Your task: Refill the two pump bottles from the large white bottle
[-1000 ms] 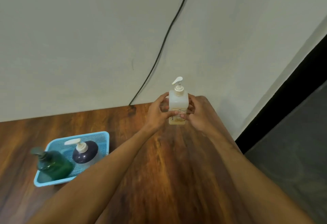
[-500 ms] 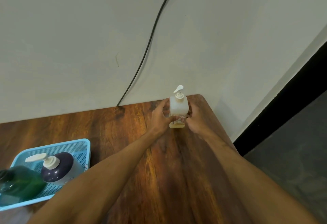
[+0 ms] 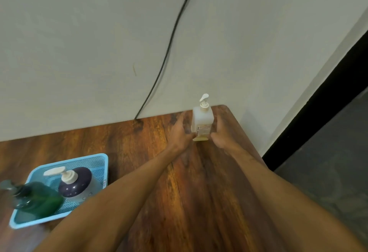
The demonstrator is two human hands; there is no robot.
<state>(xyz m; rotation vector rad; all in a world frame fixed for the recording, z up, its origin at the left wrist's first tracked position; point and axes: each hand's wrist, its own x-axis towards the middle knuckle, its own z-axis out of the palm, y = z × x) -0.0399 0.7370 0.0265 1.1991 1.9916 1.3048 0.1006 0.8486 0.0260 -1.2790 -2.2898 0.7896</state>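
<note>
At the table's [image 3: 189,192] far right corner, the left hand [image 3: 180,132] and right hand [image 3: 221,134] flanked the white bottle [image 3: 202,121]. Fingers were fairly straight, thumbs at its foot, both loose, neither clenched. The bottle stood upright near the wall [image 3: 79,52]. It looked like smooth, stiff plastic, likely light and slippery, so take it round the body, not the pump [image 3: 204,100]. Off by the left edge, the basket [image 3: 103,159] held the green bottle [image 3: 39,198] and dark bottle [image 3: 76,184].
</note>
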